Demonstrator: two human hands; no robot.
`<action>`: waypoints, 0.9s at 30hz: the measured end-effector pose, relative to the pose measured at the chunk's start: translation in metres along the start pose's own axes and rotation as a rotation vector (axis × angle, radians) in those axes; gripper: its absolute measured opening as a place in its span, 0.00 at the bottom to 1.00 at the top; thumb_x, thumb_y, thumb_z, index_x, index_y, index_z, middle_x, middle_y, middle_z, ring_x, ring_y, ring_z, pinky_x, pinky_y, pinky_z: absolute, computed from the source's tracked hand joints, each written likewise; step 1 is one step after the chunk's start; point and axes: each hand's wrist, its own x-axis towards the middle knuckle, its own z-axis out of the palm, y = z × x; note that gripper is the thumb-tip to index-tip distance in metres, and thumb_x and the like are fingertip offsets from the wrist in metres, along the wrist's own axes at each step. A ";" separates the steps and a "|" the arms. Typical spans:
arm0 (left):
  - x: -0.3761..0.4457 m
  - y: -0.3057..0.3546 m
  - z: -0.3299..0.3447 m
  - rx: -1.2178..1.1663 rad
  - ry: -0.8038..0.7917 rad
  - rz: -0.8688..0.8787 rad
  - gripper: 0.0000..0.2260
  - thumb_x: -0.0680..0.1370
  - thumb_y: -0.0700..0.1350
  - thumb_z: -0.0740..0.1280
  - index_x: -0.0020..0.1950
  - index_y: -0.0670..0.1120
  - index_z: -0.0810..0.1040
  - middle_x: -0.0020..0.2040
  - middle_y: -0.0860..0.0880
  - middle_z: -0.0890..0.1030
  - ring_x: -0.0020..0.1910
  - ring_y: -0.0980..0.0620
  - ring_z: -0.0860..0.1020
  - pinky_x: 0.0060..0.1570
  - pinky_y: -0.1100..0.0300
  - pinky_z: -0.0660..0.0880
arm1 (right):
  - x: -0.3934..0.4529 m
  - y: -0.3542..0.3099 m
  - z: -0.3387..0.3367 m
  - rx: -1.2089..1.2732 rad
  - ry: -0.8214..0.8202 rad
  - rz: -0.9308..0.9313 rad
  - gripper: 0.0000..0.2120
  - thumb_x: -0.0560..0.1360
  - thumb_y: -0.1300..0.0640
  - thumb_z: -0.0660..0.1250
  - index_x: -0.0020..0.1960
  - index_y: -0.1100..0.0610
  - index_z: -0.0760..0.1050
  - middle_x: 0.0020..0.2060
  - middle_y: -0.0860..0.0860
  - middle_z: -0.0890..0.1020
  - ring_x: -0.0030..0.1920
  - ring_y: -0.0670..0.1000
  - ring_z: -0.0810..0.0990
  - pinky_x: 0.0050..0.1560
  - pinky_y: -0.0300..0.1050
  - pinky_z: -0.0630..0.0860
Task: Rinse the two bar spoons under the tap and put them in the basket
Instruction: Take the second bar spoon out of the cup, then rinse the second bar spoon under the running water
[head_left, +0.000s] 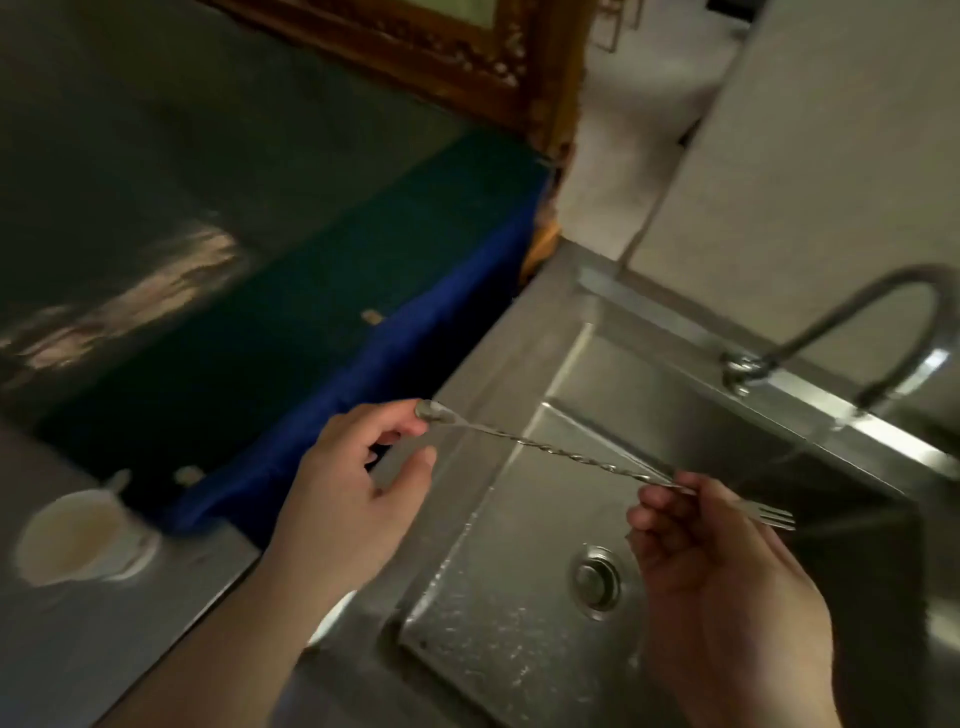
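Observation:
Two long twisted steel bar spoons (561, 453) lie together across the steel sink (524, 525), stems nearly overlapping. My left hand (358, 499) pinches the bowl end between thumb and forefinger over the sink's left rim. My right hand (722, 577) grips the stems near the forked end (769, 515), which sticks out past my fingers. The curved tap (852, 332) stands at the back right; its spout is above and to the right of the spoons. A faint stream seems to fall from it, but blur makes this uncertain. No basket is in view.
The sink's drain (597, 574) lies below my right hand, and the basin floor is wet. A white cup (78, 535) stands on the grey counter at the left. A dark surface with a blue cloth edge (415, 332) runs behind the counter. A pale wall (831, 145) backs the tap.

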 end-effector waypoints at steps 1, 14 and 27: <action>0.002 0.013 0.016 -0.017 -0.045 0.014 0.10 0.73 0.47 0.71 0.53 0.57 0.79 0.51 0.64 0.79 0.54 0.64 0.76 0.51 0.79 0.65 | 0.005 -0.011 -0.014 0.028 0.030 -0.018 0.15 0.82 0.62 0.57 0.41 0.62 0.78 0.28 0.58 0.82 0.26 0.52 0.81 0.29 0.41 0.79; 0.007 0.111 0.250 -0.256 -0.456 0.129 0.16 0.74 0.46 0.70 0.58 0.61 0.74 0.49 0.63 0.81 0.48 0.61 0.77 0.46 0.65 0.72 | 0.058 -0.073 -0.189 0.302 0.401 -0.172 0.13 0.82 0.61 0.58 0.44 0.62 0.78 0.31 0.57 0.84 0.32 0.52 0.84 0.34 0.43 0.82; 0.022 0.109 0.327 -0.261 -0.498 0.073 0.11 0.70 0.59 0.65 0.51 0.70 0.75 0.46 0.68 0.81 0.44 0.68 0.77 0.43 0.71 0.70 | 0.090 -0.032 -0.228 0.463 0.419 -0.091 0.12 0.82 0.60 0.57 0.48 0.62 0.78 0.34 0.56 0.84 0.34 0.52 0.84 0.37 0.42 0.82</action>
